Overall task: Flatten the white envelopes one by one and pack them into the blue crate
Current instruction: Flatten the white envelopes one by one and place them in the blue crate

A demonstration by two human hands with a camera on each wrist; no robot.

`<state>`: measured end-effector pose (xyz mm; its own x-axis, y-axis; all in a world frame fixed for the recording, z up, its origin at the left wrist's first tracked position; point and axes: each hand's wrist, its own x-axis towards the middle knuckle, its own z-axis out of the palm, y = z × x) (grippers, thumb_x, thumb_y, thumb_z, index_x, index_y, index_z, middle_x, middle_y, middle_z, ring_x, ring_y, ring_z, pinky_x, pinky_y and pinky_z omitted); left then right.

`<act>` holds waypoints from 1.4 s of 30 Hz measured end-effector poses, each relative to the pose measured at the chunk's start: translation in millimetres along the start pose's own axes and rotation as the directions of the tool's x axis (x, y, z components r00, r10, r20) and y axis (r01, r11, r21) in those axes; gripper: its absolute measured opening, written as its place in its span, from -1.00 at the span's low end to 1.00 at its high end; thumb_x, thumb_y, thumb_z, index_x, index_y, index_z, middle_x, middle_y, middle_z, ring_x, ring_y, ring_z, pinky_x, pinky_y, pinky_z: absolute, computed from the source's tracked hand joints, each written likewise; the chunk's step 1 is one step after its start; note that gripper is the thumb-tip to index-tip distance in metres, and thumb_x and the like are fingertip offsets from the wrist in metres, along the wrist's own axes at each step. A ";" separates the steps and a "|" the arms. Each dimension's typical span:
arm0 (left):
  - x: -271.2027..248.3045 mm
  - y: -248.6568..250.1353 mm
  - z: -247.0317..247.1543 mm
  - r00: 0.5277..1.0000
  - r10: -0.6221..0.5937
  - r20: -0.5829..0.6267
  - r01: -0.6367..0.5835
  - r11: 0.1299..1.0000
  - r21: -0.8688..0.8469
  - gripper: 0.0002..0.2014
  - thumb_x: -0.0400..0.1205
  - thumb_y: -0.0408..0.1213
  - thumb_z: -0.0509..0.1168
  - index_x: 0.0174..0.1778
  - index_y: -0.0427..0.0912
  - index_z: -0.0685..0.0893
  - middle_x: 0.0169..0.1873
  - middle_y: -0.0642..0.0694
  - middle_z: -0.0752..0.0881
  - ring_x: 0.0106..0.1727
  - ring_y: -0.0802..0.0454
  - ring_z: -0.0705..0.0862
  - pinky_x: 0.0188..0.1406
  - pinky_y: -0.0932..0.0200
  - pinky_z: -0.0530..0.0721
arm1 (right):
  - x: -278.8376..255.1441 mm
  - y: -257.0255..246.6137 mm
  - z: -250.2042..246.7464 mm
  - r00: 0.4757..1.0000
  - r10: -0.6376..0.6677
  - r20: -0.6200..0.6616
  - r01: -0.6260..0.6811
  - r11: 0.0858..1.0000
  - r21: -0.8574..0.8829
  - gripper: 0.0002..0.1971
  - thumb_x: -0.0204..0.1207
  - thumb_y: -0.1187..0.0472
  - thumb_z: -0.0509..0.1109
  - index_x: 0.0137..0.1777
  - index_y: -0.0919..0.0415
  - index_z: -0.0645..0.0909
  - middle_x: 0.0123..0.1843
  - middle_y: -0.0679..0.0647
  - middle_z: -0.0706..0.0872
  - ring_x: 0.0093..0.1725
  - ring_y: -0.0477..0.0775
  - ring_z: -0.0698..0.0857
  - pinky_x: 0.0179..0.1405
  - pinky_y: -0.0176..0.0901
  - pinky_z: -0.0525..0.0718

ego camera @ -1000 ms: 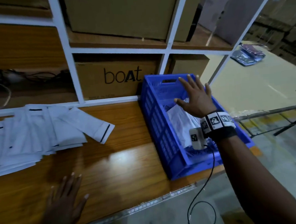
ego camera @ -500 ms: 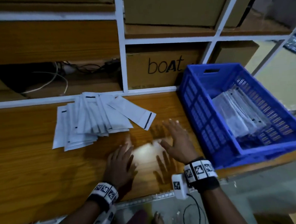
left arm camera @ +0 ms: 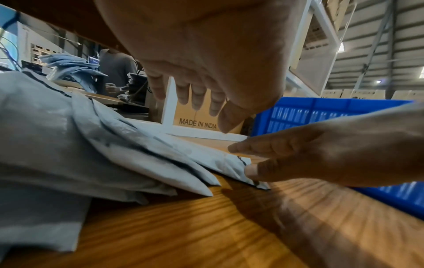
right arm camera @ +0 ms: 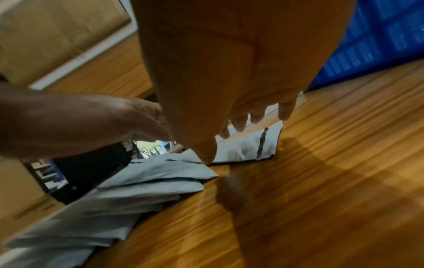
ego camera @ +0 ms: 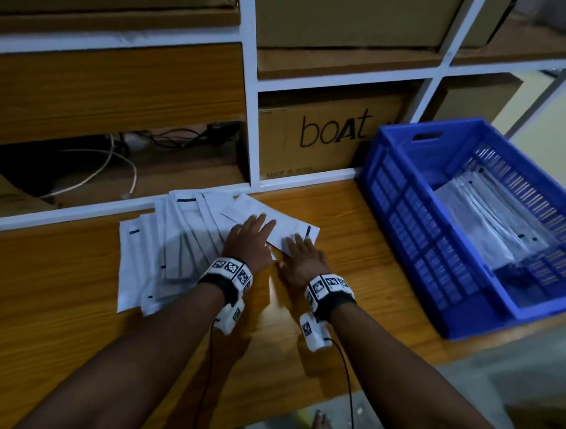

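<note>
A fanned pile of white envelopes [ego camera: 178, 250] is spread on the wooden table [ego camera: 64, 294], left of the blue crate [ego camera: 404, 213]. The rightmost envelope [ego camera: 289, 225], nearest the crate, is touched by both hands. The left hand [ego camera: 247, 243] is laid flat on it with straight fingers; the right hand [ego camera: 302, 261] is held with fingers extended over its near end. Packed envelopes [ego camera: 487, 221] are seen lying inside the crate.

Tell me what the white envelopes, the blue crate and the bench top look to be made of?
White envelopes: probably thin plastic film rather than paper; they show a slight sheen and soft, puffy creases.
Blue crate: moulded rigid plastic, with uniform colour, slotted lattice walls and a cut-out handle.
Bench top: wood grain with a glossy finish that reflects light; whether solid wood or laminate cannot be told.
</note>
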<state>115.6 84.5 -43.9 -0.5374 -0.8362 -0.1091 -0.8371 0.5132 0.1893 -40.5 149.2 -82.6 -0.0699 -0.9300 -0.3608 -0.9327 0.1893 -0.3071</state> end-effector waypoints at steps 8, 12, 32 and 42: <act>32.9 -25.3 9.9 0.985 -0.012 0.171 -0.006 0.995 0.103 -0.31 0.80 -0.06 0.14 0.82 0.12 -0.03 0.82 0.01 -0.11 0.82 -0.02 -0.13 0.77 -0.15 -0.08 | 50.2 -0.5 11.3 1.000 -0.002 -0.006 0.002 0.998 -0.070 -0.29 0.73 -0.10 0.06 0.78 -0.09 -0.19 0.81 0.00 -0.19 0.78 0.21 -0.13 0.68 0.38 0.01; 41.6 -27.7 14.6 0.984 -0.005 0.179 -0.019 0.991 0.131 -0.28 0.79 -0.02 0.15 0.82 0.12 -0.06 0.82 0.02 -0.12 0.82 -0.01 -0.13 0.77 -0.17 -0.06 | 49.0 2.0 16.9 0.997 -0.033 -0.074 0.023 0.990 -0.142 -0.39 0.76 -0.07 0.03 0.77 -0.12 -0.03 0.82 0.01 -0.06 0.78 0.21 -0.04 0.64 0.36 0.12; 39.2 1.1 46.6 0.988 -0.008 0.154 -0.029 0.970 0.240 -0.23 0.75 0.01 0.22 0.82 0.12 -0.05 0.82 0.01 -0.04 0.81 -0.06 0.00 0.72 -0.25 0.03 | 5.4 25.8 -8.7 0.935 -0.212 -0.285 0.117 0.941 -0.316 -0.72 0.62 0.07 0.26 0.27 0.05 0.64 0.16 0.07 0.81 0.28 0.22 0.68 0.33 0.17 0.39; -22.7 44.2 10.1 0.975 0.212 0.061 -0.220 0.914 0.342 -0.38 0.77 -0.16 0.13 0.79 -0.09 0.18 0.76 -0.09 0.28 0.76 -0.15 0.21 0.73 -0.14 0.09 | -78.5 37.0 -33.5 0.924 -0.163 -0.345 0.111 0.980 -0.166 -0.56 0.64 -0.20 0.17 0.39 -0.04 0.56 0.25 0.03 0.77 0.30 0.17 0.68 0.29 0.10 0.42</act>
<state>89.8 128.2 -42.8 -0.7079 -0.6950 -0.1257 -0.6815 0.7189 -0.1365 -81.3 218.7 -36.2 -0.0348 -0.9992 0.0205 -0.9804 0.0302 -0.1949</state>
